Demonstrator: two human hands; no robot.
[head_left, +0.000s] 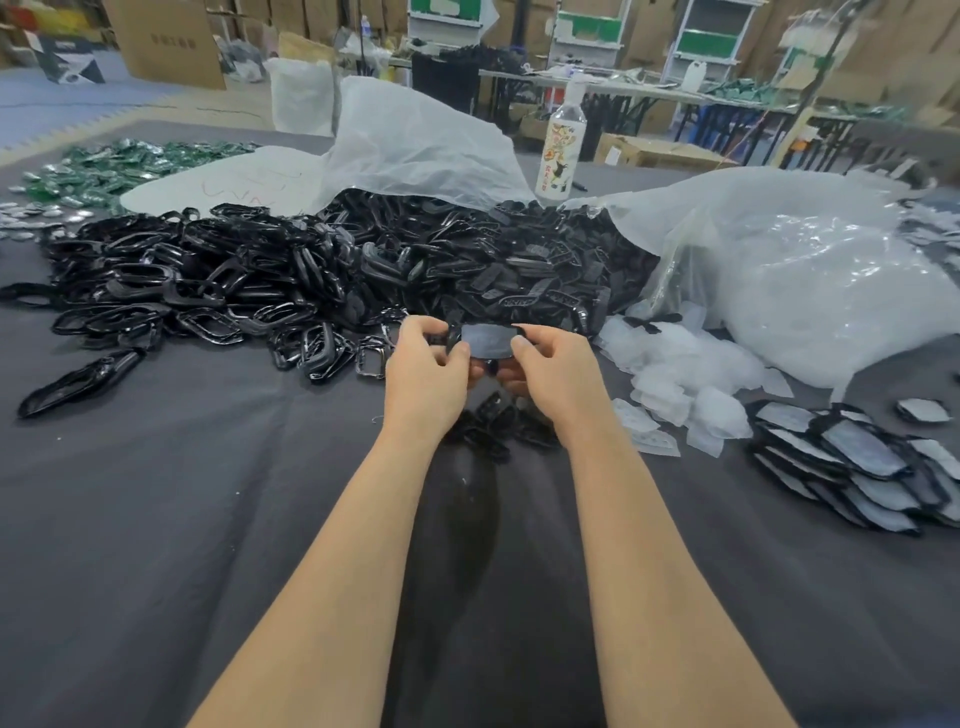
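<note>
Both hands meet above the dark cloth (208, 519) at the centre of the view. My left hand (426, 369) and my right hand (550, 369) together grip one small black plastic part with a grey face (485, 340), fingers and thumbs curled round its ends. Below the hands lie a few loose black parts (498, 421). Behind them spreads a big heap of glossy black frames (197, 280) and flat black pieces (519, 270). A stack of finished black-and-grey pieces (852, 462) lies at the right.
Small translucent white pouches (691, 384) lie right of the hands, beside a large clear plastic bag (810, 280). A white sack (415, 140) covers the heap's back. A labelled bottle (563, 145) stands behind. Green pieces (119, 166) lie far left. Workbenches and cardboard boxes fill the background.
</note>
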